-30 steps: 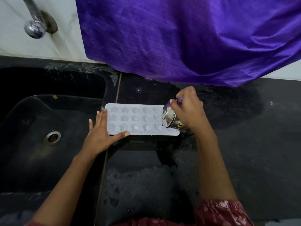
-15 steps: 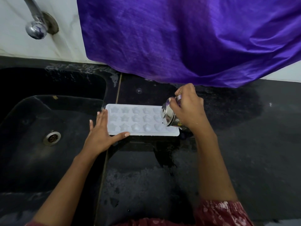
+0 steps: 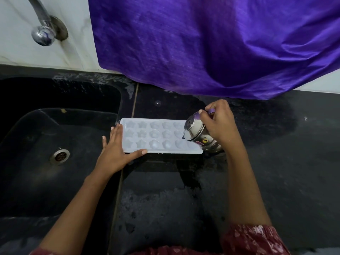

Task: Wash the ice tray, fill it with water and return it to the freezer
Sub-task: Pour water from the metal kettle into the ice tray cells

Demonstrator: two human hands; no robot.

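A white ice tray (image 3: 158,137) with star and round moulds lies flat on the black counter just right of the sink. My left hand (image 3: 114,153) rests against its left end with straight fingers, thumb along the near edge. My right hand (image 3: 219,124) grips a steel bottle (image 3: 196,135) with a purple handle, tilted with its mouth toward the tray's right end. The bottle covers the tray's right moulds. No stream of water is visible.
A black sink (image 3: 36,144) with a metal drain (image 3: 59,157) lies to the left. A chrome tap (image 3: 43,30) sticks out of the white wall above it. A purple cloth (image 3: 211,43) hangs over the counter's back. The black counter (image 3: 285,162) is wet.
The bottle has lifted and shifted slightly in my right hand over the tray's right end. My left hand and the tray stay where they were.
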